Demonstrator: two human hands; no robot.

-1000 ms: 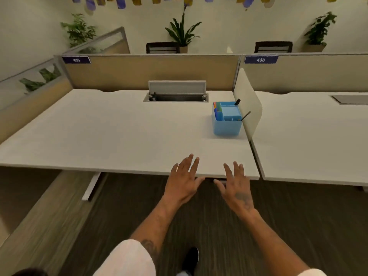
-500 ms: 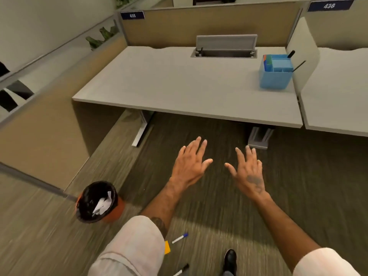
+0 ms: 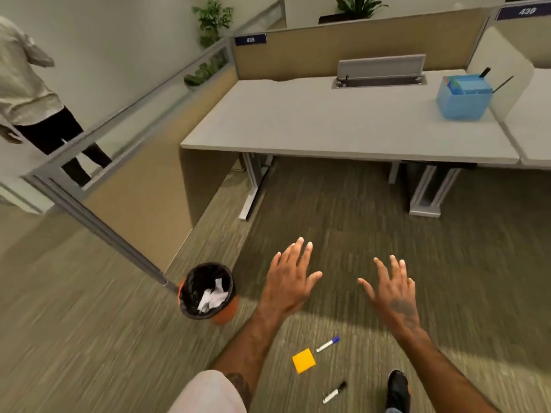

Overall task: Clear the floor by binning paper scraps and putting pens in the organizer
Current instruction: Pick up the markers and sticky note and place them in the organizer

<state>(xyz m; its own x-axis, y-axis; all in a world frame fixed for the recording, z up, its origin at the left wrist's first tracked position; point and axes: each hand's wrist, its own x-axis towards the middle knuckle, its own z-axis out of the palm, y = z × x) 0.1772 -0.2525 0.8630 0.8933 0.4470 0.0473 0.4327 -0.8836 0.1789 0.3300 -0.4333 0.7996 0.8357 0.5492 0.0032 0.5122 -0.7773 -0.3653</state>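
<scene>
Carpeted floor [image 3: 372, 222] carries an orange paper scrap [image 3: 303, 360] between two pens [image 3: 327, 344], near the lined bin [image 3: 207, 290]; the blue organizer [image 3: 463, 96] sits on the counter [image 3: 328, 120]; left hand [image 3: 288, 282] and right hand [image 3: 393, 289] hover spread and empty; crouching low and pinching the flat scrap by one edge seems wisest.

A: Hands?
B: Left hand [image 3: 287, 286] and right hand [image 3: 393, 290] spread flat over the carpet [image 3: 343, 222], both empty.
A: Floor items?
B: Blue-capped pen [image 3: 327, 344], yellow paper scrap [image 3: 303, 360] just left of it, black-capped pen [image 3: 334, 392] nearer. Bin [image 3: 207, 292] at left, white scraps inside.
A: Organizer?
B: Blue organizer [image 3: 462, 98], far right on the worktop [image 3: 328, 120], two pens sticking out.
</scene>
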